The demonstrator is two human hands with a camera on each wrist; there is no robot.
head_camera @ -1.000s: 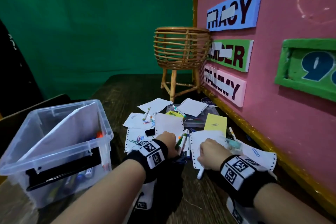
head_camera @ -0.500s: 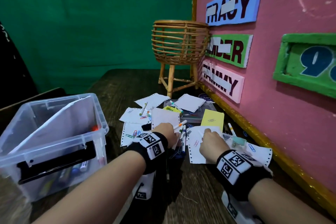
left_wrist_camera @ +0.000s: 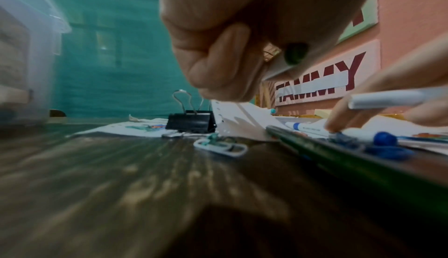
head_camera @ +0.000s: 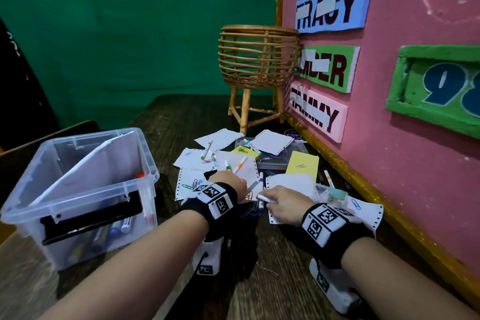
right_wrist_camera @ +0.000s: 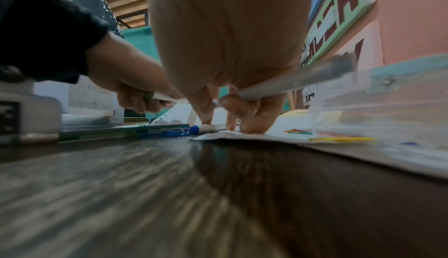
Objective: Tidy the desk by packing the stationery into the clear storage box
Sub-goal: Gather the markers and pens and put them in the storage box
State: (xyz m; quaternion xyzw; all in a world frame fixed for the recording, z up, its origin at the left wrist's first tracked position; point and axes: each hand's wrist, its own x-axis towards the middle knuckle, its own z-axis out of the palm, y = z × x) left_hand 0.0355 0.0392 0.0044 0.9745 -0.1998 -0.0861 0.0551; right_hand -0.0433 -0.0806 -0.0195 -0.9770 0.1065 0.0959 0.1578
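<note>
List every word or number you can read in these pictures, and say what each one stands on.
"TRACY": blue sign on the pink wall, partly taped over.
"...DER": green sign, first letters hidden behind tape and the rattan basket.
"TAMMY": pink sign, a tape strip across it.
"98": green-framed panel, cut by the picture's edge.
Round blue sticker: too small to read.

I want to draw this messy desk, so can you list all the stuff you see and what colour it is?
storage box: one, clear, desk's left, markers inside
paper sheets: several, white, desk middle
sticky notes: two pads, yellow, among papers
markers: several, white, coloured caps, on papers
paper clips: many, mixed colours, scattered
binder clip: one, black, on papers
basket: one, wicker, by pink wall
left hand: holds markers
right hand: holds white marker
</note>
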